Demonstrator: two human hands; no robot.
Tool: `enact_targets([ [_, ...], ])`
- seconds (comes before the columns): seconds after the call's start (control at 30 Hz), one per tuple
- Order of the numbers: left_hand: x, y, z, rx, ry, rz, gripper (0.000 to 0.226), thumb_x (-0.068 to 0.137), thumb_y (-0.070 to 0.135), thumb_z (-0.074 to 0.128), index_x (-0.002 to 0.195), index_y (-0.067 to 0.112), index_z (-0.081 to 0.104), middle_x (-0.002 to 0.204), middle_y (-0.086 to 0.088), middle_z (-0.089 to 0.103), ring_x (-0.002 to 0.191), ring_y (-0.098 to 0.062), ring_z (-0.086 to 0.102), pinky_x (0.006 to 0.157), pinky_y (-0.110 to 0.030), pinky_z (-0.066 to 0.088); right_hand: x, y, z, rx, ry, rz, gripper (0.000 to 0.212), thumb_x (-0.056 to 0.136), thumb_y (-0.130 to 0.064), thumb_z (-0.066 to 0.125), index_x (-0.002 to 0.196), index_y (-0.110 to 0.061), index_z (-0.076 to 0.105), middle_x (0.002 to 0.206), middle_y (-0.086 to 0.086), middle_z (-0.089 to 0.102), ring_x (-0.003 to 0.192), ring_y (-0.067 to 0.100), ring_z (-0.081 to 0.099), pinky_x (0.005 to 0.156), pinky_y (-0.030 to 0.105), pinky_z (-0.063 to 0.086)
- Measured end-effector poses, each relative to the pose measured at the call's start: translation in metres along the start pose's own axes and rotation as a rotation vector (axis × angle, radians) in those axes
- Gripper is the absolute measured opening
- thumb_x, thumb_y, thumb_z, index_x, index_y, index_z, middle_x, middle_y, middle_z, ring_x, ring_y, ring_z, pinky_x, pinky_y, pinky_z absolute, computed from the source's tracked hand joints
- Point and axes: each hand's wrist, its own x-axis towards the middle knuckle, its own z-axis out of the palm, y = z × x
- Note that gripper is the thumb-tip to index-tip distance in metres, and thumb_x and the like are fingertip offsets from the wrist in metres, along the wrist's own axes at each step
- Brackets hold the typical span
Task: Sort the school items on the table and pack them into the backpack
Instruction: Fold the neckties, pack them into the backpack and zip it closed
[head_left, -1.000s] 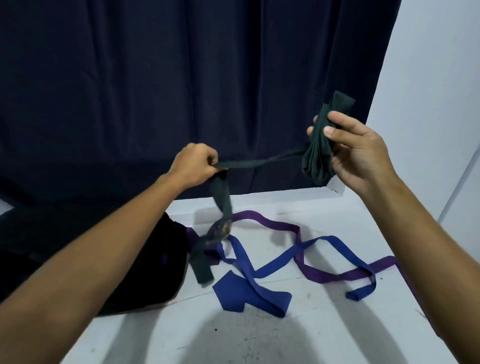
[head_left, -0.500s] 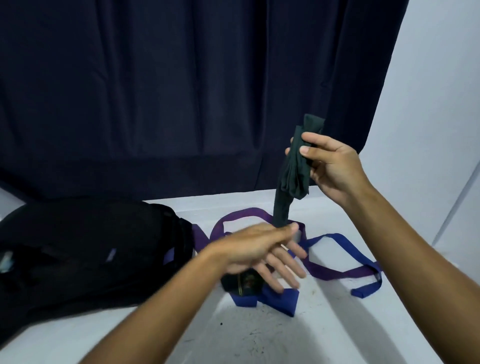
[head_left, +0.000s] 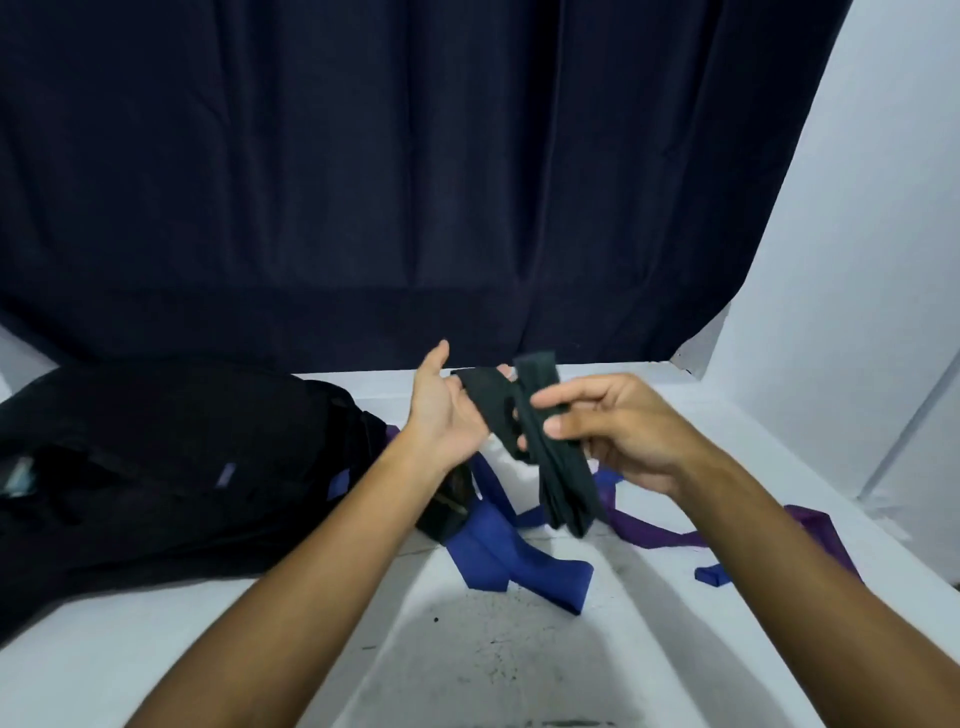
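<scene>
from the head view, both my hands are raised above the white table (head_left: 519, 665), close together with a dark green tie (head_left: 550, 447) between them. my left hand (head_left: 447, 410) is turned palm up with its fingers mostly straight; a band of the tie lies across the palm and loops over the fingers, so it carries the cloth more than it grips it. my right hand (head_left: 618, 431) is just beside it, fingers curled, with the folded bundle of the tie pinched between thumb and fingers. the bundle sticks up a little above my right fingers and hangs down below that hand, its lower end dangling over the table. a loop of the same tie bridges the small gap between the two hands.

under my hands a blue tie (head_left: 511, 564) lies loosely across the table, its wide end nearer to me than my hands are. a purple tie (head_left: 649, 535) runs below and beyond my right hand, out past my right forearm. a dark folded piece sits under my left wrist, touching the blue tie; i cannot tell what it is.

the black backpack (head_left: 166, 462) lies on the table on the outer side of my left arm, right beside it. beyond both hands hangs a dark curtain (head_left: 415, 182), with a white wall (head_left: 857, 234) past my right hand.
</scene>
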Motion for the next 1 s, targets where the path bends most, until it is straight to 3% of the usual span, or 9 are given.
enact_targets([
  [0.13,-0.001,0.01,-0.012,0.236,-0.076,-0.044,0.071,0.097,0.05,0.04,0.138,-0.007,0.041,0.135,-0.021,0.056,0.117,-0.041,0.058,0.097,-0.056,0.044,-0.008,0.021,0.008,-0.096,-0.16,0.144,0.026,0.08,0.02,0.057,0.094,0.002,0.07,0.086,0.024,0.072,0.077,0.032,0.073,0.061,0.028,0.058],
  [0.2,-0.008,0.009,-0.019,0.352,-0.161,-0.093,0.067,0.094,0.056,0.039,0.132,0.002,0.048,0.137,-0.022,0.054,0.115,-0.044,0.058,0.094,-0.053,0.045,-0.008,0.026,0.008,-0.083,-0.13,0.123,0.026,0.08,0.019,0.057,0.095,0.001,0.069,0.087,0.023,0.072,0.078,0.032,0.073,0.063,0.03,0.058],
  [0.33,-0.02,0.004,-0.031,0.416,-0.374,-0.188,0.065,0.086,0.068,0.04,0.12,0.017,0.062,0.131,-0.021,0.041,0.097,-0.033,0.052,0.079,-0.044,0.047,-0.001,0.027,0.005,0.019,-0.006,0.023,0.026,0.072,0.01,0.064,0.092,-0.003,0.073,0.095,0.026,0.071,0.083,0.034,0.072,0.079,0.037,0.06],
  [0.5,-0.02,0.0,-0.037,0.434,-0.452,-0.183,0.068,0.082,0.068,0.048,0.128,0.02,0.062,0.135,-0.02,0.039,0.106,-0.032,0.043,0.084,-0.046,0.044,0.005,0.029,0.01,-0.07,0.085,-0.031,0.026,0.076,0.009,0.066,0.092,-0.009,0.075,0.1,0.024,0.071,0.095,0.039,0.068,0.088,0.045,0.053],
  [0.6,-0.02,-0.002,-0.041,0.479,-0.484,-0.175,0.065,0.069,0.06,0.075,0.118,0.017,0.068,0.121,-0.019,0.057,0.103,-0.033,0.058,0.083,-0.046,0.052,0.006,0.028,0.018,-0.174,0.134,-0.079,0.026,0.079,0.011,0.067,0.091,-0.011,0.075,0.095,0.012,0.075,0.088,0.029,0.071,0.083,0.046,0.057],
  [0.7,-0.022,-0.005,-0.042,0.525,-0.556,-0.133,0.068,0.065,0.045,0.086,0.121,0.014,0.062,0.119,-0.023,0.058,0.107,-0.041,0.06,0.083,-0.05,0.053,0.006,0.028,0.024,-0.242,0.211,-0.108,0.026,0.078,0.01,0.068,0.089,-0.013,0.075,0.089,0.007,0.076,0.079,0.02,0.071,0.077,0.045,0.057],
  [0.83,-0.029,-0.01,-0.04,0.595,-0.558,-0.074,0.071,0.056,0.026,0.094,0.118,0.023,0.061,0.108,-0.011,0.066,0.098,-0.026,0.068,0.077,-0.039,0.058,0.008,0.029,0.029,-0.272,0.221,-0.112,0.025,0.078,0.009,0.07,0.088,-0.013,0.076,0.084,0.008,0.074,0.073,0.013,0.067,0.059,0.025,0.052],
  [0.93,-0.03,-0.015,-0.04,0.619,-0.5,-0.035,0.072,0.056,0.004,0.091,0.117,0.018,0.056,0.103,-0.006,0.07,0.095,-0.02,0.069,0.077,-0.033,0.059,0.011,0.034,0.028,-0.331,0.234,-0.123,0.024,0.077,0.006,0.072,0.089,-0.013,0.077,0.085,0.01,0.074,0.075,0.016,0.066,0.068,0.025,0.054],
  [1.0,-0.032,-0.016,-0.039,0.61,-0.457,-0.016,0.063,0.065,-0.012,0.073,0.117,0.017,0.055,0.101,-0.005,0.071,0.093,-0.019,0.07,0.075,-0.031,0.059,0.012,0.036,0.028,-0.346,0.229,-0.118,0.023,0.078,0.004,0.072,0.092,-0.014,0.077,0.089,0.011,0.074,0.081,0.023,0.067,0.078,0.029,0.056],
])
